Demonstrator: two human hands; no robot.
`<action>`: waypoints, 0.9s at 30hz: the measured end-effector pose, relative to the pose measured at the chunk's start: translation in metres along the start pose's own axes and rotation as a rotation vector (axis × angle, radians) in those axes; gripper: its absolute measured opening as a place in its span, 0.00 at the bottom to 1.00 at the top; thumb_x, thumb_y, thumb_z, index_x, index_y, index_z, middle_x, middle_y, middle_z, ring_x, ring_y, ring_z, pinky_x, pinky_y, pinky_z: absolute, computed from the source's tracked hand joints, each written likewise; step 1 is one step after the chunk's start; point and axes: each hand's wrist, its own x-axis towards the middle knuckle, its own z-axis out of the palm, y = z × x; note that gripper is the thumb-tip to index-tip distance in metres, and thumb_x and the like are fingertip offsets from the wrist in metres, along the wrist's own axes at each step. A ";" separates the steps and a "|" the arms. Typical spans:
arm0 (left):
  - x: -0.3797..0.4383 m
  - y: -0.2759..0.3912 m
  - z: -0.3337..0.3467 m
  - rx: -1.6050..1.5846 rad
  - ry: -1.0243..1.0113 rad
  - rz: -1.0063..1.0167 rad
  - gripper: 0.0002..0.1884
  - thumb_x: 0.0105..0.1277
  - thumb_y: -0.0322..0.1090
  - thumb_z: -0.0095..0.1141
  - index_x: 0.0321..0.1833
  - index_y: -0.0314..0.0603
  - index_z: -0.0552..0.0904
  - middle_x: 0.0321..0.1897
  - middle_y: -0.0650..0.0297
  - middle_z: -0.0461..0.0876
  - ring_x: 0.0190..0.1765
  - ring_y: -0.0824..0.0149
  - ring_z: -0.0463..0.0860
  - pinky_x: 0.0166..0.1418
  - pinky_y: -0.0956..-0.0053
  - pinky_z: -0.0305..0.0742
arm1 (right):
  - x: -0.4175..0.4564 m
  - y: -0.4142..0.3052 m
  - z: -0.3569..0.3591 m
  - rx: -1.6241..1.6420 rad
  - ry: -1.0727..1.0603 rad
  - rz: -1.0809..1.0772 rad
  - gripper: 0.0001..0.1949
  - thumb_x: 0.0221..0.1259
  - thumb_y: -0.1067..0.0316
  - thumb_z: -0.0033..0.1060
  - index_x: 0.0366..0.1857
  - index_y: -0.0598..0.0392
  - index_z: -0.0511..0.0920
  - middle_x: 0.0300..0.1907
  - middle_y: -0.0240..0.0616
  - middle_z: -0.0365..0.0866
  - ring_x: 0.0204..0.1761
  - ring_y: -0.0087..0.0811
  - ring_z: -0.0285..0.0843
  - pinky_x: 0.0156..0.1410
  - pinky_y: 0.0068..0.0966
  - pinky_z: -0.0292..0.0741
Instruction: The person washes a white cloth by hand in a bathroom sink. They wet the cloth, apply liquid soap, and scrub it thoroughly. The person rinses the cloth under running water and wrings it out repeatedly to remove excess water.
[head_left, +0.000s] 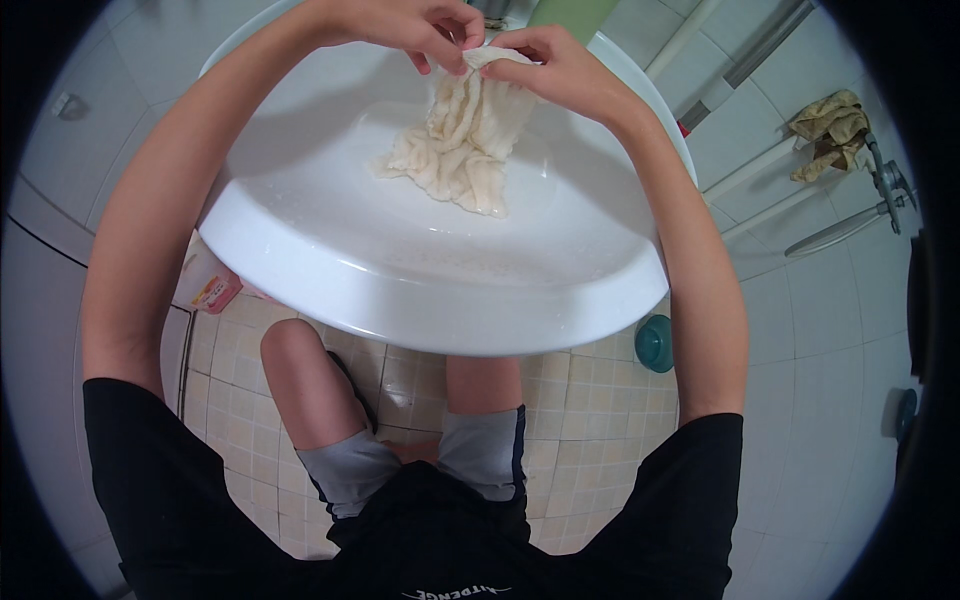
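A wet cream-coloured cloth (469, 142) hangs in folds into a white washbasin (420, 300), its lower end bunched on the basin's inner surface. My right hand (574, 75) pinches the cloth's top edge between thumb and fingers, on the right side. Close beside it, my left hand (420, 34) has thumb and fingertips at the top left corner of the same cloth, pinching it. Both hands are over the far part of the basin, and the cloth's upper edge is gathered between them.
A green container (574, 19) stands behind the basin. Below its left side is a pink-and-white bottle (214, 289); a teal bowl-like object (655, 343) is at the lower right. Pipes (750, 169), a brown-stained rag (829, 135) and a shower head (832, 232) are by the right wall.
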 end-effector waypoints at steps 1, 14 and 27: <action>0.000 0.005 0.002 -0.019 0.021 -0.032 0.10 0.72 0.35 0.62 0.51 0.43 0.79 0.45 0.69 0.83 0.50 0.73 0.81 0.58 0.72 0.78 | -0.001 0.001 -0.001 -0.005 -0.001 0.010 0.21 0.65 0.51 0.68 0.53 0.55 0.89 0.33 0.32 0.81 0.37 0.23 0.72 0.43 0.24 0.68; -0.002 0.010 0.003 0.041 0.072 -0.101 0.13 0.73 0.42 0.61 0.51 0.41 0.84 0.46 0.67 0.84 0.52 0.71 0.81 0.60 0.71 0.78 | -0.001 -0.003 -0.003 -0.040 -0.035 0.017 0.20 0.64 0.51 0.67 0.50 0.55 0.89 0.30 0.29 0.77 0.34 0.22 0.69 0.40 0.24 0.65; -0.005 0.013 0.002 0.119 0.127 -0.118 0.15 0.71 0.43 0.65 0.51 0.38 0.87 0.43 0.65 0.88 0.49 0.71 0.84 0.58 0.74 0.79 | -0.002 -0.002 -0.001 -0.044 -0.020 0.020 0.20 0.64 0.51 0.67 0.52 0.54 0.89 0.30 0.29 0.78 0.34 0.22 0.70 0.41 0.23 0.65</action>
